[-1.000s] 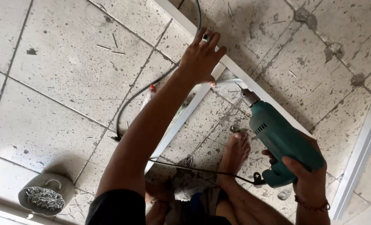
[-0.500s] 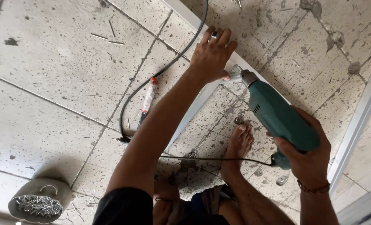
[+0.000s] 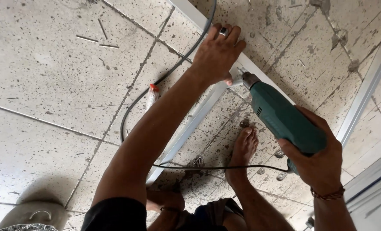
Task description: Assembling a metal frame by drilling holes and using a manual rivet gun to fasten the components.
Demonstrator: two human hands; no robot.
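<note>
Teal drill (image 3: 284,122), likely heavy and rigid, sits clamped in the right hand (image 3: 321,164) at its handle; left hand (image 3: 218,53) presses flat on the white frame (image 3: 190,126) beside the drill's tip.

left hand (image 3: 218,53): shifted from flat on frame (image 3: 190,124) to pressing beside drill tip | green drill (image 3: 280,117): chuck brought up against the frame

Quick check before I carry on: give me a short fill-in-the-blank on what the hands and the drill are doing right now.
1. The right hand grips a ____-coloured power drill.
2. The left hand presses down on a white metal ____.
3. A bare ____ rests on the tiled floor below the drill.
4. The left hand wears a ____ on one finger.

Missing words: teal (green); bar (frame); foot; ring
</note>
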